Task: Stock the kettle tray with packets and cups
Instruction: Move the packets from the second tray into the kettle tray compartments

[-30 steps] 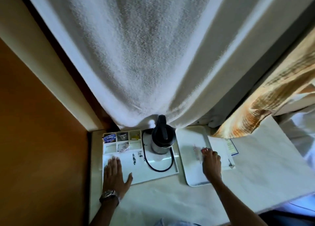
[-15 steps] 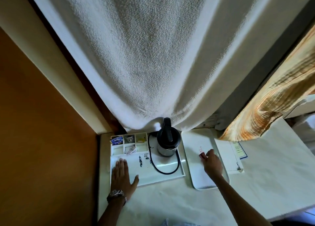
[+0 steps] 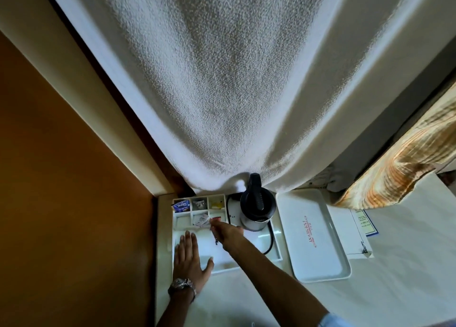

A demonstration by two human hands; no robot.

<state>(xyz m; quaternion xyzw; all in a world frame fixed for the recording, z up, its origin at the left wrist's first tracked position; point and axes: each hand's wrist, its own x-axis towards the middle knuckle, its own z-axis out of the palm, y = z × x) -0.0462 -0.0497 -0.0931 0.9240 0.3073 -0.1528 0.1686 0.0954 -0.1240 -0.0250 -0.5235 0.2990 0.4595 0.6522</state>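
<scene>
Right hand (image 3: 225,233) reached in over the kettle tray (image 3: 277,252), fingertips pinched on a small red packet (image 3: 216,219) (thin, flat, likely paper or foil). Packet held just above the near row of compartments (image 3: 199,219), at the wall between the middle cell and the right one; which cell it hangs over cannot be told. Drop point straight ahead of the fingertips, toward the wall, so probably a short forward lowering only. Left hand (image 3: 188,255) spread flat, palm down, holding nothing, pressed on the tray's open front section, seemingly bracing it. Farther from the cells than the right. Tray white, hard, glossy, raised rims. Far row: blue tea packet (image 3: 181,206) at left, then grey and yellow sachets. Black kettle (image 3: 257,203) upright just right of the cells, cord looping across the tray. No cups visible.
</scene>
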